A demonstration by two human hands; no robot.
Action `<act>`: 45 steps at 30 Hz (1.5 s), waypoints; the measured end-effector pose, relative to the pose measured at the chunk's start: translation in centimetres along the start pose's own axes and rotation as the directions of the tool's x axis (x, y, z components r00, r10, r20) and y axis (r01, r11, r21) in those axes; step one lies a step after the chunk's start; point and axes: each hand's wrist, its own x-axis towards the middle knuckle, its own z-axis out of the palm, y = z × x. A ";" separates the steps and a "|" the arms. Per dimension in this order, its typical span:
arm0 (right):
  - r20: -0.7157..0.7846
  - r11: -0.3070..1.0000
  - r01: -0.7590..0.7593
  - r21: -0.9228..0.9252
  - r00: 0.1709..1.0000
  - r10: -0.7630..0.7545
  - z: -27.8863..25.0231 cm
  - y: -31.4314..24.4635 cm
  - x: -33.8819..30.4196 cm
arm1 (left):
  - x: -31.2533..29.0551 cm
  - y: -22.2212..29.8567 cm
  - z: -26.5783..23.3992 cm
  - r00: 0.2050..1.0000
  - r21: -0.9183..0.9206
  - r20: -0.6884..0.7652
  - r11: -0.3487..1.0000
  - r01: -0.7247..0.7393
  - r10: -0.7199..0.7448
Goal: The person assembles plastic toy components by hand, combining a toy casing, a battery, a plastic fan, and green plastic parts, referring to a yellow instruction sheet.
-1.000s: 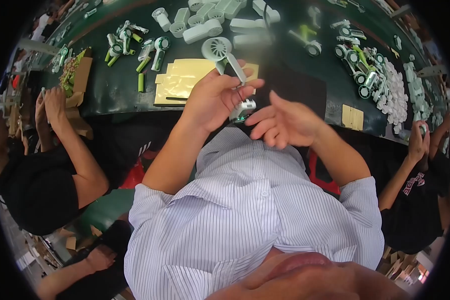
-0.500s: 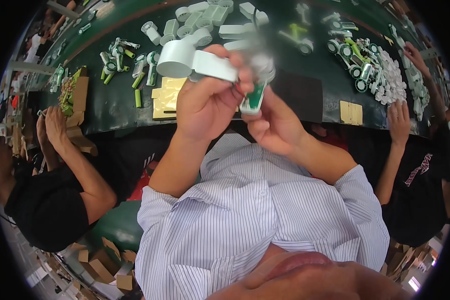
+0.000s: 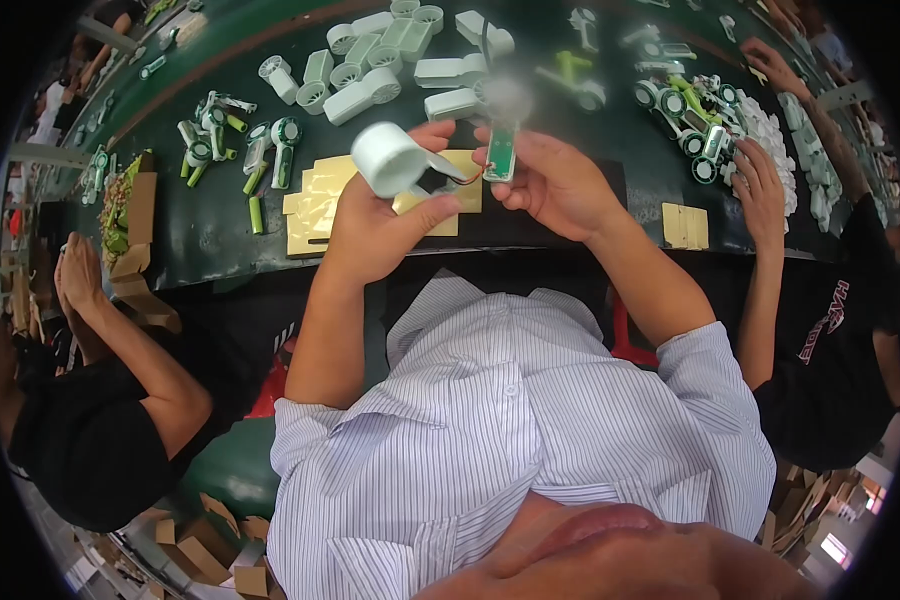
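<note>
- Above the green table, the left hand grips a mint fan housing.
- The right hand pinches a green circuit board.
- Thin wires, apparently, link board and housing.

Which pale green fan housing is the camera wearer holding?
The housing in the left hand; the others lie on the green table.
</note>
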 end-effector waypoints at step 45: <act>0.151 0.524 0.350 -0.776 0.910 -0.385 2.6 -2.1 0.6 | 0.6 -4.0 3.5 0.945 -0.318 -0.259 0.942 0.112 -0.200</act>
